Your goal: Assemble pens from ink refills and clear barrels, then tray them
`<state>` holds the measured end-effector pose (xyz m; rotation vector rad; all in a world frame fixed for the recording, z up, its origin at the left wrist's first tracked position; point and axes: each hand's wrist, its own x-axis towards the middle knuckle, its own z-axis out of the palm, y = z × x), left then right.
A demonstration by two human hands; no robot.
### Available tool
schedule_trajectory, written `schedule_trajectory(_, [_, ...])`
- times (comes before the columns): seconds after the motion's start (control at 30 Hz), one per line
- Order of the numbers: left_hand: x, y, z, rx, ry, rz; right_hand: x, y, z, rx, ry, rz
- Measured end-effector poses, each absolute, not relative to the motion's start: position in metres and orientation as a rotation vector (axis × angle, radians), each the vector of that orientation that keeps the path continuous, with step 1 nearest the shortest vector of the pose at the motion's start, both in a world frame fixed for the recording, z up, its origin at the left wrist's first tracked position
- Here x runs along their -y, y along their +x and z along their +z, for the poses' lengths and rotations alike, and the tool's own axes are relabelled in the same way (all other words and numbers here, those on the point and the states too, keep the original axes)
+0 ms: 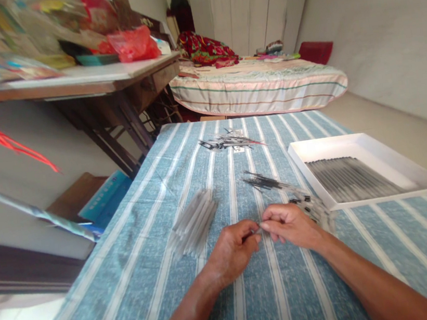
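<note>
- I've got the table [131,249] filling most of my view, a blue cloth with white stripes running away from me; taking the meeting point of the two hands as the dial's centre, I call everything from there.
- Between two and three o'clock, the white tray [356,140] sits near the right edge, probably set aside so the middle stays free for both hands.
- Inside it, toward the near left, I see dark rods [341,177] lying side by side; the raised walls likely stop them rolling off.
- Just shy of twelve, well away, there's a loose heap of thin dark pieces [227,141], perhaps parked beyond the working spot.
- At nine, near the left hand, a bundle of grey tubes [195,220] lies roughly parallel, aligned, I'd guess, for easy picking; it's blurred.
- Around three, clear pieces with black ends [312,205] lie beside the right hand, partly hidden behind it; slim black pieces [261,180] reach back toward twelve.
- Dead centre, the left hand [231,252] and right hand [291,226] meet, thumbs and forefingers nearly closed in a fingertip pinch, seemingly for fine control.
- Between those fingertips I make out a small slender item [260,225], too small to identify.
</note>
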<state>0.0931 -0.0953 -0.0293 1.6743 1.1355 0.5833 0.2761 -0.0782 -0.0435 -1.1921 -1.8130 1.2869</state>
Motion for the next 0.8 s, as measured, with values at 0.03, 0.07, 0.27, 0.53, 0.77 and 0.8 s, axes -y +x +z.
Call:
schedule_trajectory(0.03, [0.095, 0.093, -0.029, -1.135, 1.681, 0.584, 0.079, 0.275, -0.043, 1.835, -1.202, 1.254])
schedule_trajectory(0.07, [0.096, 0.093, -0.029, -1.139, 1.685, 0.587, 0.079, 0.275, -0.042, 1.853, -1.215, 1.217])
schedule_trajectory(0.27, [0.097, 0.093, -0.026, -1.168, 1.687, 0.606, 0.079, 0.275, -0.041, 1.804, -1.198, 1.296])
schedule_trajectory(0.53, [0.095, 0.094, -0.024, -1.211, 1.769, 0.656, 0.078, 0.276, -0.041, 1.817, -1.188, 1.264])
schedule_trajectory(0.77, [0.098, 0.096, -0.015, -1.255, 1.978, 0.625, 0.078, 0.273, -0.042, 1.741, -1.239, 1.304])
schedule_trajectory(0.8, [0.099, 0.096, -0.016, -1.257, 2.018, 0.626, 0.078, 0.272, -0.042, 1.730, -1.245, 1.308])
